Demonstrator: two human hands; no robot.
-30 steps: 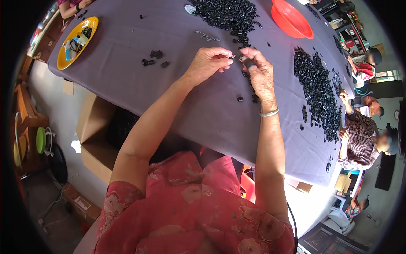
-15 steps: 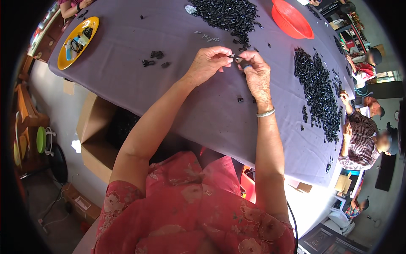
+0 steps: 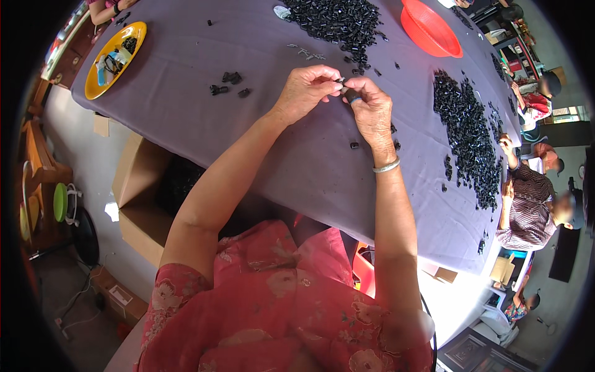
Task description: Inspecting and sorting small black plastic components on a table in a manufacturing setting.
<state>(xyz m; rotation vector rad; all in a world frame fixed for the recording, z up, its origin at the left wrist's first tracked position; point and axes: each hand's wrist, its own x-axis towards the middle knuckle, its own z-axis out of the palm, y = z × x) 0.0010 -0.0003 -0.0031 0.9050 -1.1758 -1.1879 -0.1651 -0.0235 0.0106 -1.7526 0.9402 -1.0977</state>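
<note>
Left hand (image 3: 305, 92) and right hand (image 3: 370, 111) raised together over the grey-purple cloth-covered table (image 3: 186, 124), fingertips meeting above its middle. Small black plastic part (image 3: 351, 95) pinched in the right fingers, thumb and forefinger narrow around it; left thumb and forefinger closed on the same spot from the other side, touching the part's end, whether on a second piece too small to tell. Silver bangle (image 3: 387, 165) on the right wrist. A few loose black pieces (image 3: 230, 80) on the cloth to the left of the hands, well apart. Large heap of black plastic parts (image 3: 339, 18) beyond the hands, another long heap (image 3: 468, 133) to the right. Red plastic bowl (image 3: 431, 28) at the far edge, yellow round plate (image 3: 114, 56) at the far left corner. Open brown cardboard box (image 3: 142, 198) on the floor beside the table
</note>
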